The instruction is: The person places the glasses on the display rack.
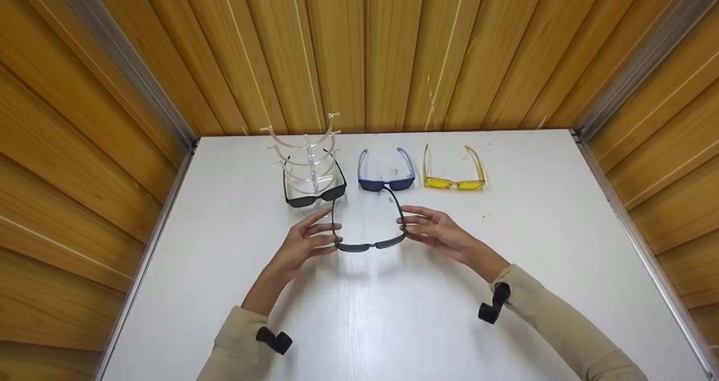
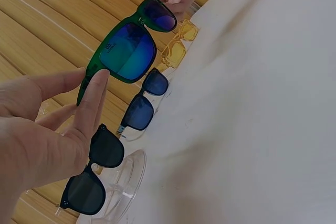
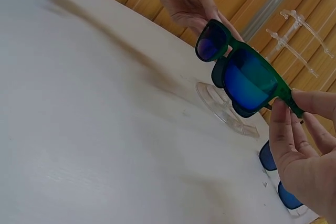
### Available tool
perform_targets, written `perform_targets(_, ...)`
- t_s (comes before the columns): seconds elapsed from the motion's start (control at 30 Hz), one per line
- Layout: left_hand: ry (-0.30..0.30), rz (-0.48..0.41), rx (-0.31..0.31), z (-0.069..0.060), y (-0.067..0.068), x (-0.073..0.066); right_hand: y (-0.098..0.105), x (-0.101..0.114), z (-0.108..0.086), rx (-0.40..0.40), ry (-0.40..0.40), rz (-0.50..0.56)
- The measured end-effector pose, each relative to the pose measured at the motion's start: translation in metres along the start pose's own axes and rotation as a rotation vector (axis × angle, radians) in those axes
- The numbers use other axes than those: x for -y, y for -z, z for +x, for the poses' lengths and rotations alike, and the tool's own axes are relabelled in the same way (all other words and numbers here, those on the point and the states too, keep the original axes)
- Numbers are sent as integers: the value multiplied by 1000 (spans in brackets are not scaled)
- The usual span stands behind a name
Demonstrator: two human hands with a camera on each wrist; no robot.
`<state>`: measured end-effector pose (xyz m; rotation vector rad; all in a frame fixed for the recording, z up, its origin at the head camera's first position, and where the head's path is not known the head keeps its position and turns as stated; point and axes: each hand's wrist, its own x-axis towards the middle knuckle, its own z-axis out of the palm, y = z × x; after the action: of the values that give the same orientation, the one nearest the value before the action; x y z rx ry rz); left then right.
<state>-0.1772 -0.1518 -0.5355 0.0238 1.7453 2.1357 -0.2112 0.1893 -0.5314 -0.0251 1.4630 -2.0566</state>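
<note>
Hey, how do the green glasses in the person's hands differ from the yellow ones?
The green glasses are held up between the left hand and right hand; the yellow glasses rest on the table. The green glasses have shiny blue-green lenses, while the yellow glasses' lenses are yellow. Both have their arms unfolded.

A white tabletop [image 1: 359, 319] carries an upright clear display stand [image 1: 311, 159] near its back edge. To the right, blue-framed sunglasses [image 1: 400, 185] and yellow-tinted glasses [image 1: 441, 183] lie side by side, apart, temples unfolded toward the back.
</note>
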Motion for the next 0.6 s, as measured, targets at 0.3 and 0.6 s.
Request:
perform_targets(0.3,-24,7,-13,-7,3,-10,-7,7,4,50,34,19)
perform_targets(0.6,-46,1,-52,-9,9,-13,-20,14,10,44,46,35)
